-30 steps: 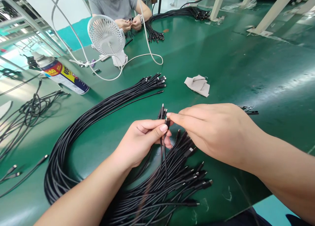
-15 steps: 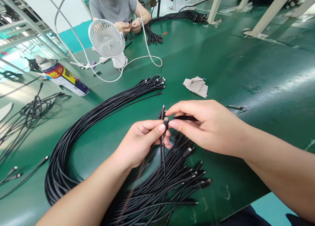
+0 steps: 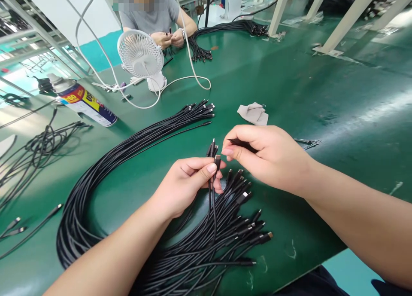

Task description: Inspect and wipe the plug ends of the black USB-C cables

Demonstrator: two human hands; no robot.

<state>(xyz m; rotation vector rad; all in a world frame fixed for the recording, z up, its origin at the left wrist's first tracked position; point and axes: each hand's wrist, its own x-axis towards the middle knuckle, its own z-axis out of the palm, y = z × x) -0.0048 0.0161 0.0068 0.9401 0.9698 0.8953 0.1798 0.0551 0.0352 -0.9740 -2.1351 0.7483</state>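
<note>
My left hand [image 3: 193, 178] pinches several black USB cables near their plugs. One plug [image 3: 217, 159] stands upright against my thumb, its metal tip upward, with other plugs [image 3: 213, 147] just behind it. To the right, my right hand [image 3: 265, 158] is closed, thumb and forefinger tips together. A thin black pointed tool [image 3: 243, 144] lies within its grip, mostly hidden by the fingers; its exact kind is unclear. The right fingertips are slightly apart from the plugs. Below both hands spreads a thick bundle of black cables [image 3: 206, 231], looping left and back to more plug ends [image 3: 199, 109].
A grey cloth [image 3: 253, 113] and metal tweezers [image 3: 309, 142] lie beyond my right hand. A spray can [image 3: 86, 100], a white fan [image 3: 141, 53] and loose cables [image 3: 41, 148] are at left. Across the green table [image 3: 289, 85], a person's hands [image 3: 169, 39] hold small dark pieces.
My right hand has drawn slightly up and away from the plugs, opening a small gap. The left hand keeps its grip. The view has shifted slightly.
</note>
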